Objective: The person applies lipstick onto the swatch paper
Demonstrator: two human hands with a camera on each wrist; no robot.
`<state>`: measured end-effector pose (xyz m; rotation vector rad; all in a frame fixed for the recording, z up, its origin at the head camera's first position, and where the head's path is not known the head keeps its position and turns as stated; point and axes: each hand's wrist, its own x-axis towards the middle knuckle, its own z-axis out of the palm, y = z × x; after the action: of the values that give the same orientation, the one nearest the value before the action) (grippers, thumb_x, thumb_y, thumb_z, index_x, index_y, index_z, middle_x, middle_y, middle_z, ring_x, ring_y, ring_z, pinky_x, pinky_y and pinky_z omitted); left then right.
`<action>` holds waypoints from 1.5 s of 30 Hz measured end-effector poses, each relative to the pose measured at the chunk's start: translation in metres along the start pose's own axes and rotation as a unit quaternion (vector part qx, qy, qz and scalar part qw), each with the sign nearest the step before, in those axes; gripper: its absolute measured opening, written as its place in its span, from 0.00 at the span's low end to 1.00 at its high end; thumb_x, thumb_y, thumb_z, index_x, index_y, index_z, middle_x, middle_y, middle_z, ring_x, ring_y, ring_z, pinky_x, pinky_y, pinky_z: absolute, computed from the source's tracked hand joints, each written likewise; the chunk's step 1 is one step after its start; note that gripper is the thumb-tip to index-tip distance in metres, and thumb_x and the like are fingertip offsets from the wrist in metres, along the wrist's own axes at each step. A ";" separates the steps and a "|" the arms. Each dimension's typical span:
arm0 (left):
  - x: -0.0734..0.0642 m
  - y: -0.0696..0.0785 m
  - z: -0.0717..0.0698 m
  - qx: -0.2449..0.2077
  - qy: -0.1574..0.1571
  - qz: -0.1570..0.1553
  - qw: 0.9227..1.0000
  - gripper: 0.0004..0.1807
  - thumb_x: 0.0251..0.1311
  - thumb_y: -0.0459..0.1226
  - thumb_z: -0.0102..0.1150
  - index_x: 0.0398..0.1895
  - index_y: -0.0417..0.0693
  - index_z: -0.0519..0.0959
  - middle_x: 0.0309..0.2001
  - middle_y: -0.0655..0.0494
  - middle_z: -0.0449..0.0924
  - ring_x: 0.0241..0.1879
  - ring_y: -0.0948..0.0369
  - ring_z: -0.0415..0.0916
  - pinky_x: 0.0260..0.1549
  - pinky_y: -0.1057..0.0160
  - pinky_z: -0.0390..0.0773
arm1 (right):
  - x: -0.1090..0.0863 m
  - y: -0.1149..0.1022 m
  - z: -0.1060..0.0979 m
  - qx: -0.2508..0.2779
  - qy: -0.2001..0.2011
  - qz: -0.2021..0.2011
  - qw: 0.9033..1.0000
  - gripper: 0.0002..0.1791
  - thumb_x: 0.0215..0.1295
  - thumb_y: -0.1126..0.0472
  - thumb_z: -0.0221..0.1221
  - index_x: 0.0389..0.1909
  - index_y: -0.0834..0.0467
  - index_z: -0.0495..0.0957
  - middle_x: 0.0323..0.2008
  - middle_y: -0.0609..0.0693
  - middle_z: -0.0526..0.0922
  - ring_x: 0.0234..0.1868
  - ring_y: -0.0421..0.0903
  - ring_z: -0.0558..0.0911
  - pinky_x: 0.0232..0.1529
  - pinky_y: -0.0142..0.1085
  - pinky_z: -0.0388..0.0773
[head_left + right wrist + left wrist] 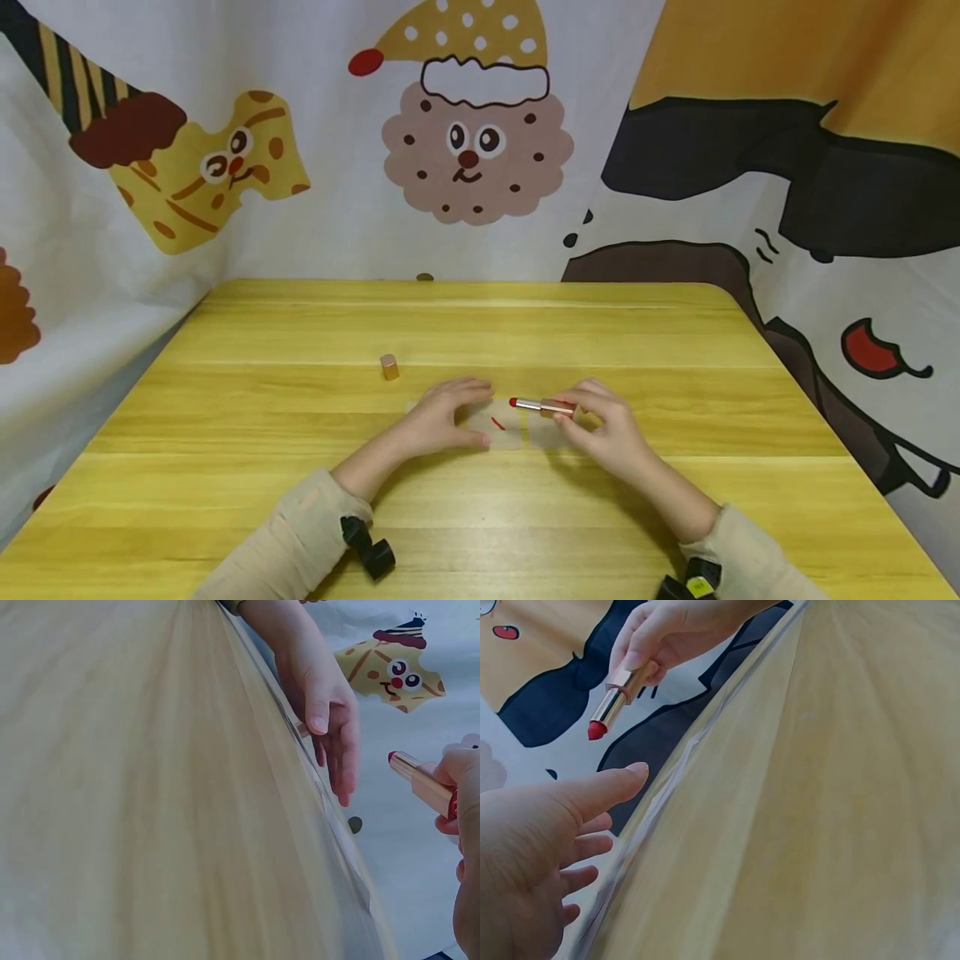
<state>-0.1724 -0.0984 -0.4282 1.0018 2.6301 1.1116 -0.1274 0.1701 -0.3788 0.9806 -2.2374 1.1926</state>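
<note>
My right hand (pixel 609 427) pinches an uncapped lipstick (pixel 534 406) by its base, thumb on one side and fingers on the other. Its red tip points left and stands above the table in the right wrist view. A thin, pale sheet (pixel 510 438) lies flat beneath, bearing a short slanted red streak (pixel 498 423). My left hand (pixel 438 421) is at the sheet's left part, thumb and fingers spread apart on either side of the streak. In the left wrist view, the lipstick (pixel 613 706) is beyond my left thumb, apart from it.
The lipstick cap (pixel 389 367) stands on the wooden table (pixel 480 508), behind and left of my left hand. Another pale sheet portion (pixel 544 435) lies under the lipstick and right hand. A printed cartoon curtain (pixel 322 225) hangs behind the table's far edge.
</note>
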 end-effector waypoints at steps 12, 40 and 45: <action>0.011 0.008 0.009 0.003 0.012 0.024 1.000 0.39 0.51 0.48 0.71 0.64 0.42 0.71 0.67 0.49 0.66 0.68 0.50 0.56 0.65 0.45 0.52 | -0.007 0.010 -0.011 -0.009 0.031 -0.016 0.999 0.14 0.42 0.82 0.66 0.33 0.68 0.82 0.26 0.53 0.80 0.30 0.46 0.74 0.29 0.36 0.72; 0.039 0.028 0.034 0.041 -0.008 0.005 0.999 0.39 0.51 0.53 0.70 0.65 0.47 0.71 0.68 0.54 0.65 0.69 0.53 0.56 0.66 0.46 0.49 | -0.037 0.055 -0.031 -0.038 0.054 0.013 0.998 0.17 0.41 0.81 0.68 0.34 0.63 0.84 0.27 0.47 0.81 0.29 0.45 0.72 0.28 0.34 0.67; 0.042 0.029 0.036 0.048 -0.016 0.001 0.999 0.40 0.51 0.54 0.69 0.65 0.47 0.71 0.68 0.54 0.64 0.69 0.54 0.55 0.66 0.46 0.48 | -0.042 0.061 -0.034 -0.032 0.042 0.030 0.998 0.16 0.46 0.78 0.68 0.36 0.60 0.85 0.29 0.42 0.81 0.30 0.44 0.73 0.30 0.32 0.67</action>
<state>-0.1771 -0.0362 -0.4286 1.0313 2.6813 0.9689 -0.1440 0.2384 -0.4201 0.8278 -2.2381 1.1585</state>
